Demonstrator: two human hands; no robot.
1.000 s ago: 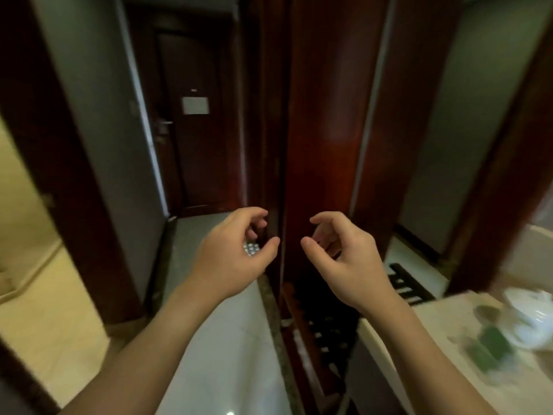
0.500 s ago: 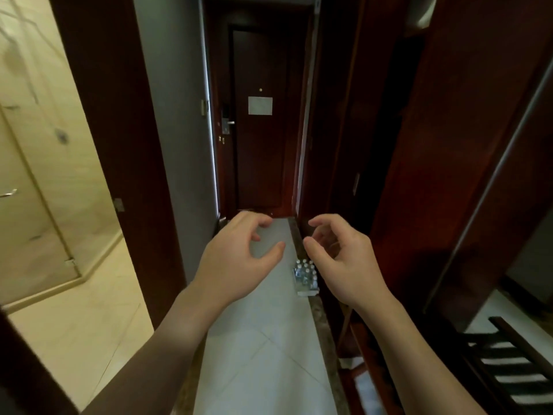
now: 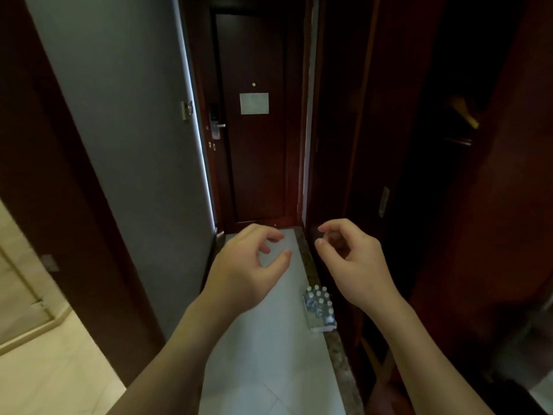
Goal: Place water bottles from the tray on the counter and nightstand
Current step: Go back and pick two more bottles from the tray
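A tray packed with several small white-capped water bottles sits on the pale hallway floor, against the dark wardrobe on the right. My left hand hovers in the air above the floor, left of the tray, fingers curled and apart, holding nothing. Just above and right of the tray is my right hand, also empty with loosely curled fingers. Neither hand touches the tray. The counter and nightstand are out of view.
A narrow tiled corridor leads to a dark entrance door with a lock and a notice. A grey wall stands on the left, with a bathroom opening beyond it. An open dark wardrobe lines the right side.
The view has swung left from the counter toward the hallway and moved closer to the tray. The tray now lies lower right of my hands. Both hands stay empty and raised.
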